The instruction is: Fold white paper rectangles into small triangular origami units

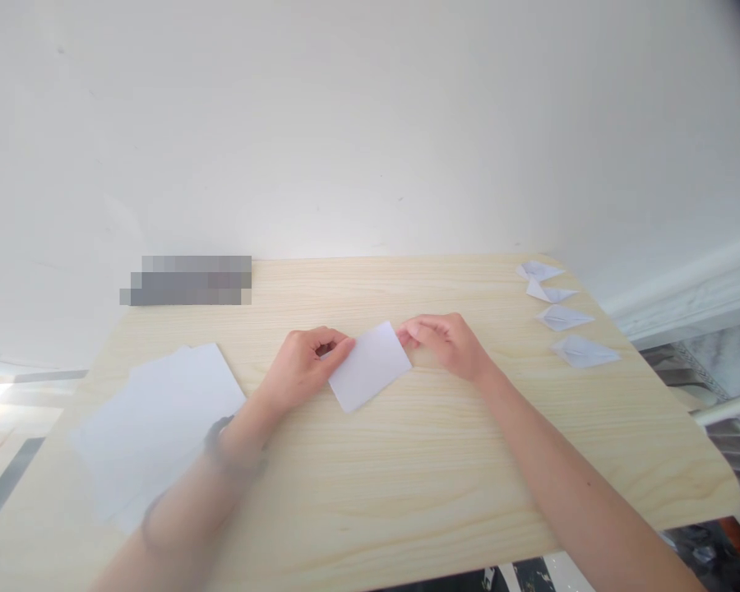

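A small folded sheet of white paper (370, 367) lies tilted on the light wooden table (407, 477), near its middle. My left hand (305, 364) pinches the paper's left edge with curled fingers. My right hand (445, 341) pinches the upper right corner, fingers pressed together. Both forearms reach in from the near edge, and the left wrist wears a dark band.
A loose stack of white sheets (154, 423) lies at the left of the table. Several folded white paper shapes (564, 316) sit in a row at the far right. A blurred grey patch (188, 279) is at the back left. A white wall stands behind.
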Action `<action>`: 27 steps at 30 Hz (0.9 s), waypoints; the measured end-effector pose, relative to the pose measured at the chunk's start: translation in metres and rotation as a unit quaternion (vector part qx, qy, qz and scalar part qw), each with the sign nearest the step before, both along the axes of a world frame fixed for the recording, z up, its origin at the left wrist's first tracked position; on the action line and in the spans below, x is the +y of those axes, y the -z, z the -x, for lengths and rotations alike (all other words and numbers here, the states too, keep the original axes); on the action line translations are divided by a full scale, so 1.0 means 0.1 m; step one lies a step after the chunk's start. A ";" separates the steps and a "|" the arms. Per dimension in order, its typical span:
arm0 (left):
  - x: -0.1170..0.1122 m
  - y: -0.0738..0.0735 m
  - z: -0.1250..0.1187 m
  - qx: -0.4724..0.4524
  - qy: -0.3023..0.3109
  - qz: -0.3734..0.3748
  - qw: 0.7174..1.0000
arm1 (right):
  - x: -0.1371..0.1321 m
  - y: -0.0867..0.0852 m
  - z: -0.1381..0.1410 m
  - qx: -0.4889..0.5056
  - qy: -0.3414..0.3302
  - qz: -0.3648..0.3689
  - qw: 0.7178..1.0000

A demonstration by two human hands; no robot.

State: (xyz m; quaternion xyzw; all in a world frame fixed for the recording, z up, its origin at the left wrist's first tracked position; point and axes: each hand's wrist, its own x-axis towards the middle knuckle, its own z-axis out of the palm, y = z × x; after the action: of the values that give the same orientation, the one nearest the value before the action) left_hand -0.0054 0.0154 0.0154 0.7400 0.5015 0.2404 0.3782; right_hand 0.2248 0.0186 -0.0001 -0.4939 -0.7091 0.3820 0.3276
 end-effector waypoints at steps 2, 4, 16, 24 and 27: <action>0.00 0.03 -0.01 0.001 -0.015 -0.003 1.000 | -0.02 0.03 0.06 -0.014 0.013 -0.004 1.000; 0.00 0.06 -0.02 0.009 -0.028 -0.018 0.999 | -0.03 0.06 0.12 -0.035 0.048 -0.009 0.998; 0.01 0.20 0.01 0.177 0.081 -0.225 0.955 | -0.06 0.09 0.19 -0.066 0.078 -0.091 0.991; 0.04 0.21 0.03 0.178 0.114 -0.243 0.947 | -0.04 0.11 0.18 -0.076 0.062 -0.118 0.988; 0.04 0.20 0.03 0.180 0.124 -0.246 0.944 | -0.05 0.10 0.19 -0.071 0.059 -0.119 0.989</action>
State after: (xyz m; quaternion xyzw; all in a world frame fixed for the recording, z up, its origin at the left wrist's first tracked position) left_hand -0.0086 0.0197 -0.0049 0.8972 0.3909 0.1707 0.1146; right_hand 0.2060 0.0137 -0.0099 -0.5180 -0.7407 0.2393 0.3546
